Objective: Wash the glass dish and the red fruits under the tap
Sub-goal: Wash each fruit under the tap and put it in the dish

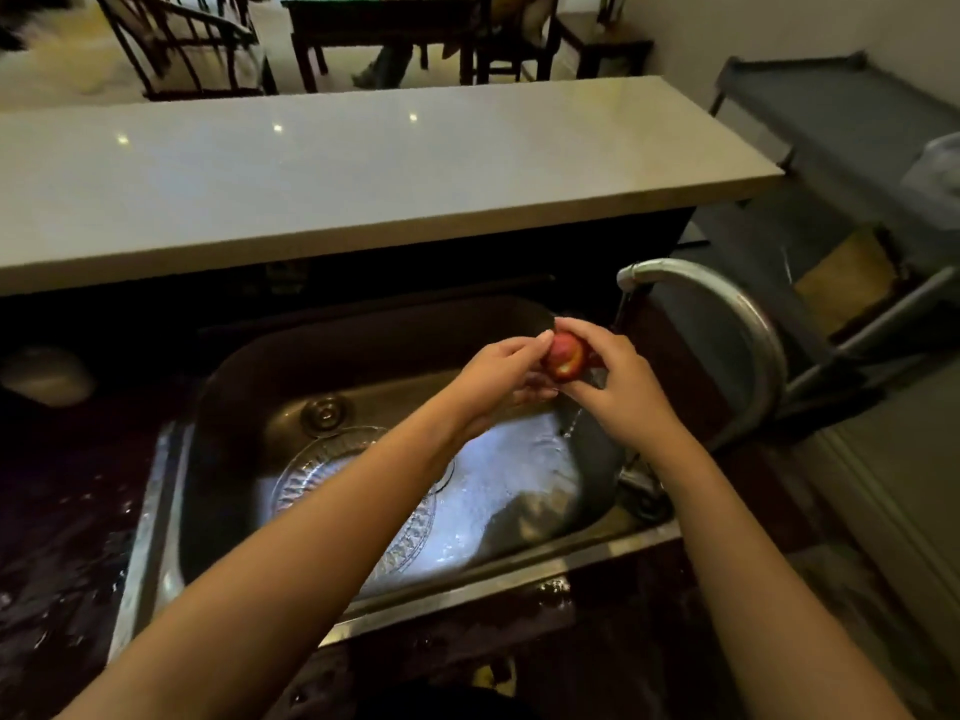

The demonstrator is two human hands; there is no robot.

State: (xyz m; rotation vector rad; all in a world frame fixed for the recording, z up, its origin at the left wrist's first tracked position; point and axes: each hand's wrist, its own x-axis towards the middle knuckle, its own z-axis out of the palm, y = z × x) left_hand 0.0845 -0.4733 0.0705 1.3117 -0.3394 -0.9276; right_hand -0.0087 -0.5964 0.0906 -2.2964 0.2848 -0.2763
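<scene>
Shiny wet steel sink, cut-glass dish, glossy stone counter

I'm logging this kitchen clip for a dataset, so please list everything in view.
fruit: one, red, held between both hands just below the tap's spout
dish: one, clear glass, sink floor, partly hidden
tap: one, silver, arching from the sink's right side, running thinly
sink: one, steel, set in the worktop
worktop: one, dark, wet, around the sink
drain: one, steel, sink floor behind the dish
counter: one, pale, behind the sink
table: one, dark wood, beyond the counter
chair: one, dark wood, top left
cart: one, grey, far right
left hand: holds the fruit's left side
right hand: grips the fruit's right side
</scene>
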